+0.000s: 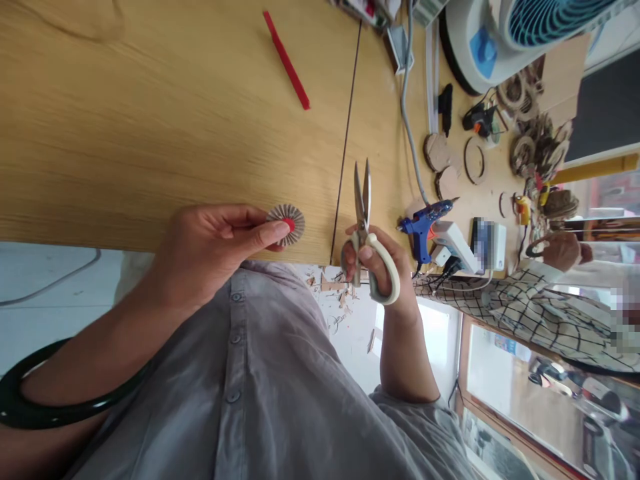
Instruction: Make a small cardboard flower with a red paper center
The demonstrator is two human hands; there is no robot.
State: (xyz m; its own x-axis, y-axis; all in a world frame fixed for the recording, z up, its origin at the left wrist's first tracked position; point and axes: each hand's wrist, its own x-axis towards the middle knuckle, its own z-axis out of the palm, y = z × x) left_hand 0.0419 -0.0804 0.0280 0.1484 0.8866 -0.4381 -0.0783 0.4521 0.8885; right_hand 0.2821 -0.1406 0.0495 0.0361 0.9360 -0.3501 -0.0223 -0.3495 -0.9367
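Observation:
Between thumb and fingers, my left hand (203, 247) pinches a small pleated disc (299, 219), grey-brown with a red centre, at the table's near edge. My right hand (387, 257) has its fingers through the cream handles of a pair of scissors (367, 200). The blades point away from me and are slightly apart, to the right of the disc and not touching it. A red strip (287, 60) lies on the wooden table (175, 133) farther away, above the disc.
A blue glue gun (424, 227) lies right of the scissors, near a white power strip (453, 243). Cardboard discs (437, 152) and a grey cable (410, 120) lie beyond. A fan (490, 47) stands at the far right. Another person's hand (560, 250) is at the right.

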